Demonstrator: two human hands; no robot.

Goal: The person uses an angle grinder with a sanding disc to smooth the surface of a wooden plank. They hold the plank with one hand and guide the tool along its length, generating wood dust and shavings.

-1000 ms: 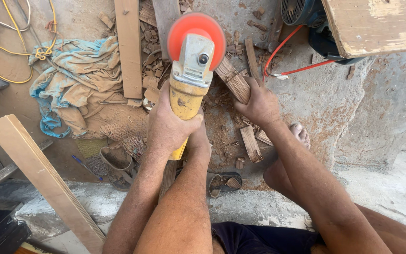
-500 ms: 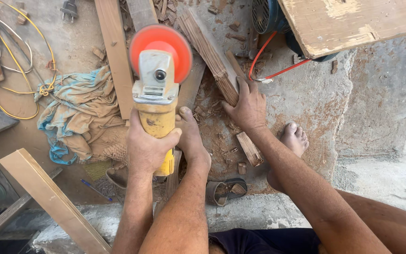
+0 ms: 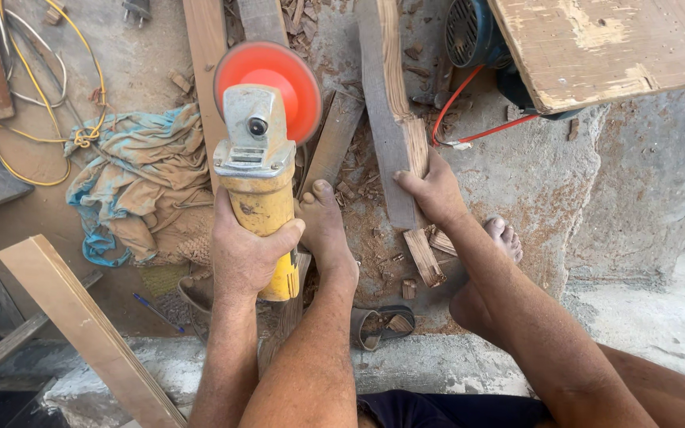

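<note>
The left hand (image 3: 246, 252) is wrapped tight around the yellow angle grinder (image 3: 262, 170), its orange disc (image 3: 269, 83) raised clear of any wood. The right hand (image 3: 436, 192) clasps a rough grey wooden plank (image 3: 386, 103), apparently not yet ground. Chips (image 3: 358, 190) and a rag (image 3: 140, 186) litter the concrete floor (image 3: 517, 174) around both.

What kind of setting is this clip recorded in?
Most likely a rough floor-level woodworking spot: the left hand holds a yellow angle grinder, the right hand steadies a wooden plank, and wood chips litter the concrete floor.
</note>
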